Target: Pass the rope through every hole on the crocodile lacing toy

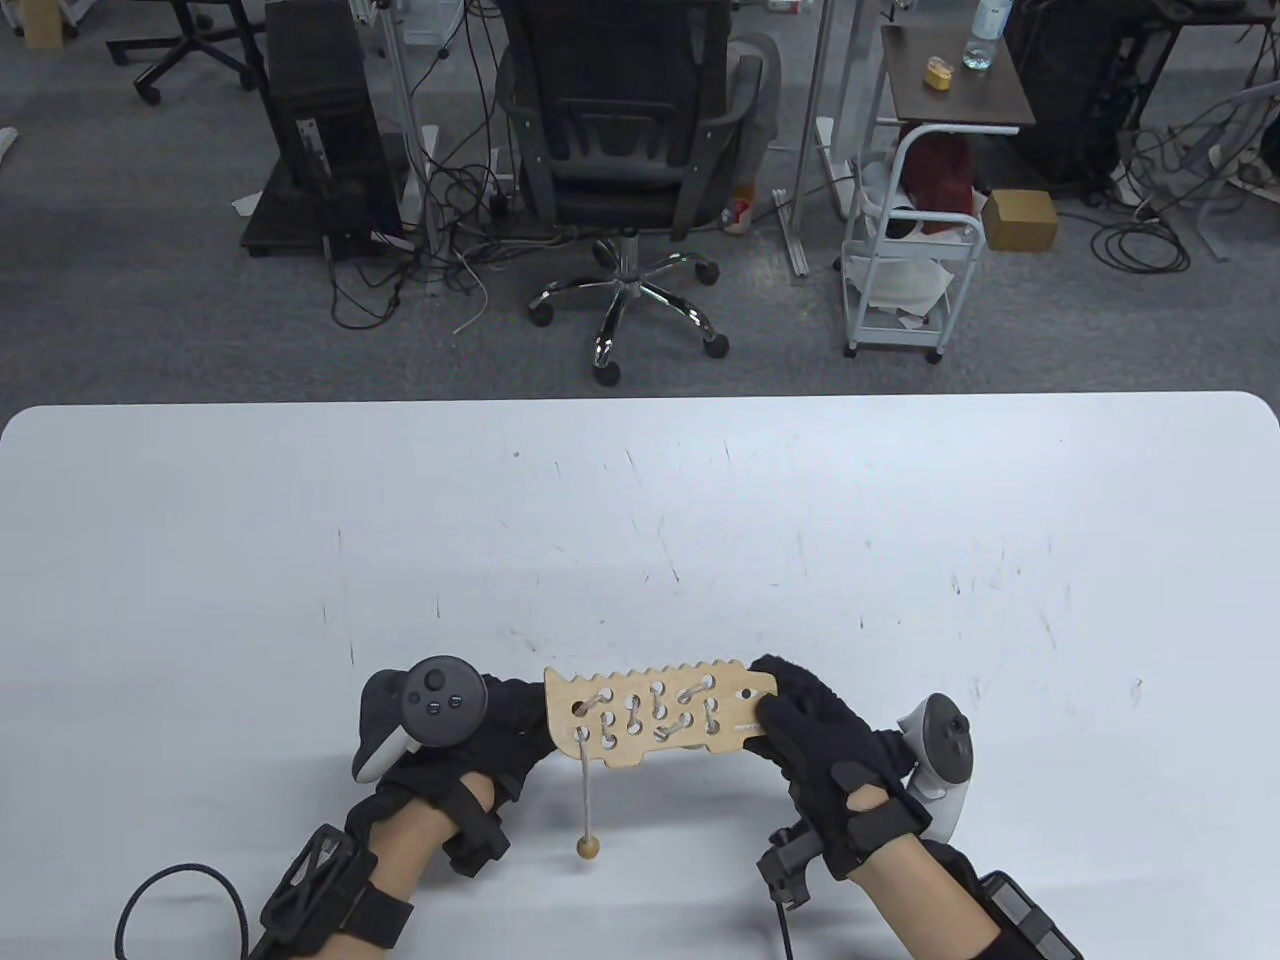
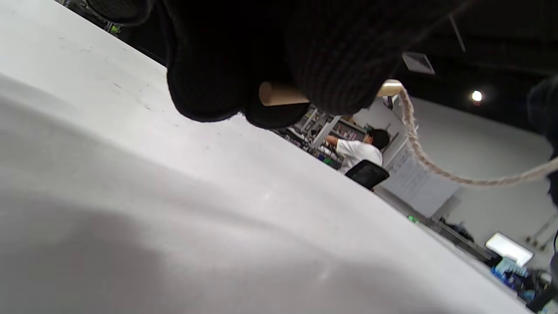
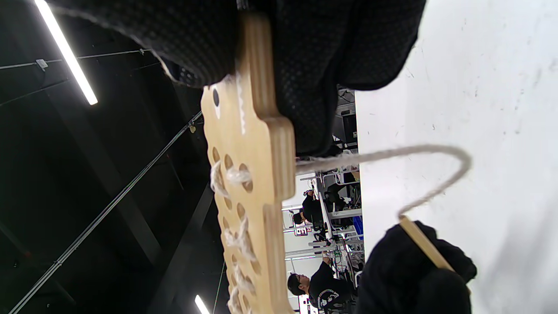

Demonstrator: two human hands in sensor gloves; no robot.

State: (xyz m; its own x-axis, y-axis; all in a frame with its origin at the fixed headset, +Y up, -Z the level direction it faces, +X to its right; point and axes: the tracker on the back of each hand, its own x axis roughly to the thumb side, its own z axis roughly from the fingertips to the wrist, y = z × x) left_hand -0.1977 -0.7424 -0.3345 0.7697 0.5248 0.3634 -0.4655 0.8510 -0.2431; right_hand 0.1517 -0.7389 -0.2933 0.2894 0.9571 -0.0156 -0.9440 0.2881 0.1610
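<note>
Gloved fingers (image 2: 244, 65) of the left hand (image 1: 500, 735) fill the top of its wrist view, curled round a wooden needle (image 2: 279, 93) whose far end carries the rope (image 2: 418, 152). Seen from above, that hand sits at the 9 o'clock end of the crocodile board (image 1: 655, 715), with the needle hidden beneath the wood. The right hand (image 1: 815, 735) pinches the head end at 3 o'clock, near the printed eye, holding the board clear of the table (image 1: 640, 520) near its front edge.

Most holes already carry loops of rope. At least 1 hole near the 9 o'clock end looks open, though the overhead view is too small to count with certainty. A wooden bead (image 1: 588, 848) hangs at 6 o'clock from the tail end, stopping the rope there.

From the right wrist view, the rope leaves the underside of the board, arcs out and runs back to the needle in the left hand, so 1 stitch appears to have just gone down through the wood.

Next, I judge, the slack wants drawing out, then the needle tip must be turned up under the next free hole while the right hand keeps the board steady.
</note>
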